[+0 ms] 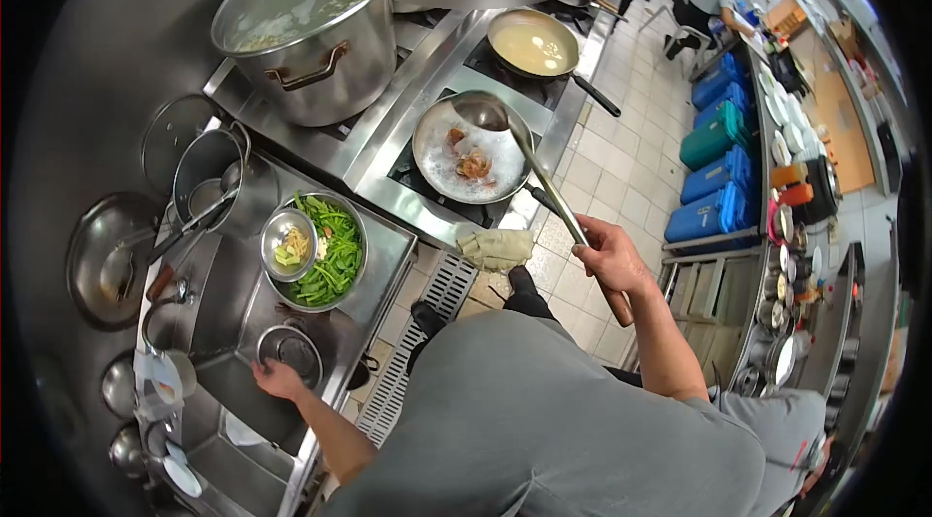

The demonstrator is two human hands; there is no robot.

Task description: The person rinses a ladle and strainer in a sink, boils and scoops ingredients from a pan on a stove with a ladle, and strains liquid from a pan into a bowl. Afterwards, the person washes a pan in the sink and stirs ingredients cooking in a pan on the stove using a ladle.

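My right hand (614, 253) is wrapped round the long handle of a ladle (480, 112). The ladle's bowl hangs over a pan (416, 146) on the stove, in which reddish-brown pieces (473, 164) lie in white, foamy liquid. Down at the left, my left hand (280, 379) grips the near rim of a round metal bowl (290, 352) over the sink; part of its fingers is hidden. Just beyond it stands a large metal bowl (362, 269) of cut green vegetables (335, 260). A smaller bowl (267, 257) with pale and light green pieces sits on the greens.
A big stockpot (354, 75) stands at the back left. Behind the foamy pan is a frying pan (598, 98) of pale yellow liquid, its handle jutting right. A folded cloth (495, 248) lies at the stove's front. Blue bins (707, 213) line the right; several people work nearby.
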